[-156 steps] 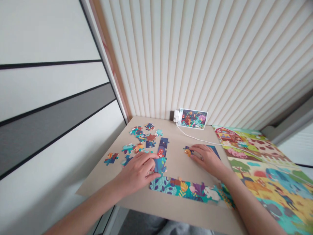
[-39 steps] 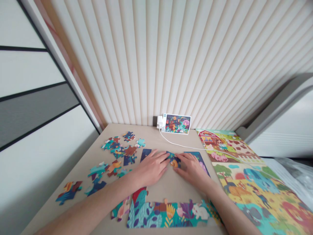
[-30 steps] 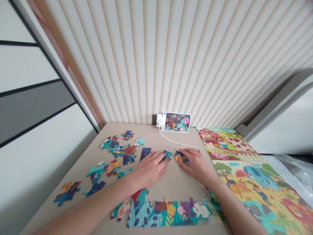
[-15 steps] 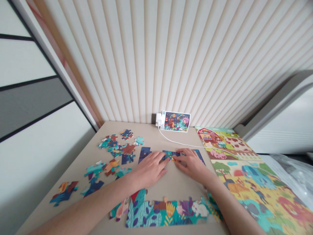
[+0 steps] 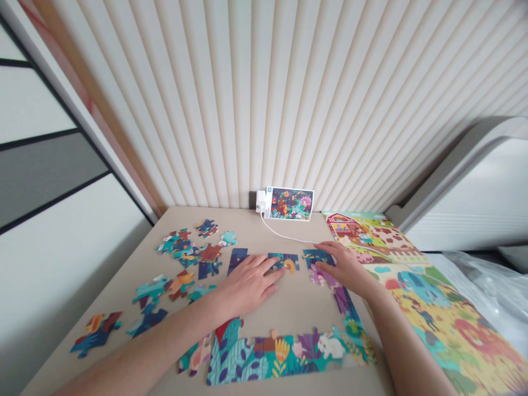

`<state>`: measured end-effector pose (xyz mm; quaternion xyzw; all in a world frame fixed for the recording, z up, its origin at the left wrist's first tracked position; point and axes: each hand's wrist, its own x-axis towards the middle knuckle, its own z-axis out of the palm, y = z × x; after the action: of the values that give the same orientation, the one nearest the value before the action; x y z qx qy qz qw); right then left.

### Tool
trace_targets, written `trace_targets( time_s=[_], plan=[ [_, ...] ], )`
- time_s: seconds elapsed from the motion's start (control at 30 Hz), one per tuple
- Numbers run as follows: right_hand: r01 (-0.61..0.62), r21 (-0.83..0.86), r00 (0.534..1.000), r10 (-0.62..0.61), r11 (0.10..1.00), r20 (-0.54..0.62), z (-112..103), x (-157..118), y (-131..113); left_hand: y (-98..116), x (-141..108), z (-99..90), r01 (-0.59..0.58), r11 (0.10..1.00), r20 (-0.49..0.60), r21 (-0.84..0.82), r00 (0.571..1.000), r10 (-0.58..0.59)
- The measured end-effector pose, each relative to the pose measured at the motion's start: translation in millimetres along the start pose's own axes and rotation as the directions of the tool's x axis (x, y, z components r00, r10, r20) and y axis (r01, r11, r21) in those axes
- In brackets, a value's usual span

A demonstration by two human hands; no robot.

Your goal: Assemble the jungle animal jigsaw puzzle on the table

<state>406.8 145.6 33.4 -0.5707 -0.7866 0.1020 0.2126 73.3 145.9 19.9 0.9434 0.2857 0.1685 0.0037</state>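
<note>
My left hand (image 5: 249, 283) lies palm down with its fingers spread, its fingertips on the left edge of a dark blue top piece pair (image 5: 284, 262). Under its other side a dark blue corner piece (image 5: 237, 259) partly shows. My right hand (image 5: 340, 267) rests, fingers apart, on the top right corner piece (image 5: 315, 256) of the puzzle's right side, above purple pieces (image 5: 324, 276). A gap separates the middle pieces from that corner. The joined bottom strip (image 5: 284, 357) runs along the front and meets the right side.
Loose and partly joined pieces (image 5: 181, 247) lie at the left. A reference picture card (image 5: 291, 204) leans at the back beside a white charger (image 5: 260, 201) with a cable. Two other puzzles (image 5: 424, 308) cover the right side of the table (image 5: 136, 264).
My right hand has moved right, off the middle pieces and onto the top right corner, uncovering the middle pieces and the right side. My left hand stays at the middle pieces. The view has shifted slightly.
</note>
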Motion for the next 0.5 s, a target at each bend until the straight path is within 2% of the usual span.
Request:
trace_targets(
  time_s=[0.27,0.5],
  plan=[
    [0.006,-0.027,0.999,-0.005,1.000,0.044,13,-2,4,1,3,2.5,0.012,1.000,0.020,0.016,1.000,-0.013],
    [0.014,-0.031,0.999,-0.012,0.999,0.048,13,-2,1,3,8,7.3,0.035,0.999,0.000,0.033,0.999,-0.035]
  ],
)
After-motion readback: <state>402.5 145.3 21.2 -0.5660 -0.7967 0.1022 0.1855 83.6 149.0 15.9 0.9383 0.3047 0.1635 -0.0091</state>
